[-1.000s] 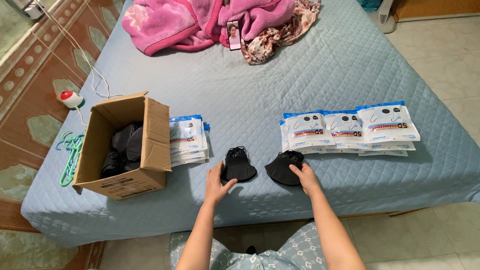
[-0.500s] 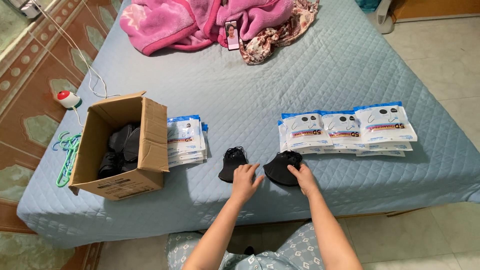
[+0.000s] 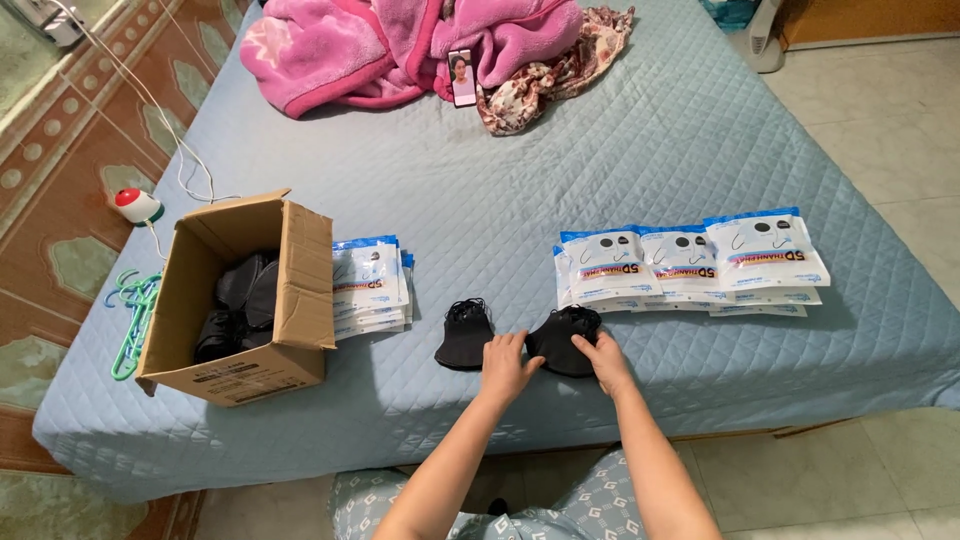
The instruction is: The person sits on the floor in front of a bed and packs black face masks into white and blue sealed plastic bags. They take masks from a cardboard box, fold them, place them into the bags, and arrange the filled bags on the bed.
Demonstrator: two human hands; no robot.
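Note:
Two stacks of black face masks lie near the front edge of the blue quilted bed (image 3: 560, 160). My left hand (image 3: 507, 365) rests with fingers apart at the left edge of the right mask stack (image 3: 566, 336). My right hand (image 3: 601, 358) lies on that same stack's right side. The left mask stack (image 3: 464, 332) sits apart, untouched, just left of my left hand. Whether either hand grips the masks is unclear.
An open cardboard box (image 3: 290, 290) with black masks inside stands at the left, a pile of white-and-blue packets (image 3: 368, 285) beside it. More such packets (image 3: 690, 262) lie in a row at the right. A pink blanket (image 3: 400, 45), a phone (image 3: 462, 77) and green hangers (image 3: 132, 320) are around.
My left hand has left the left mask stack and moved right to the right stack. My right hand stays on the right stack.

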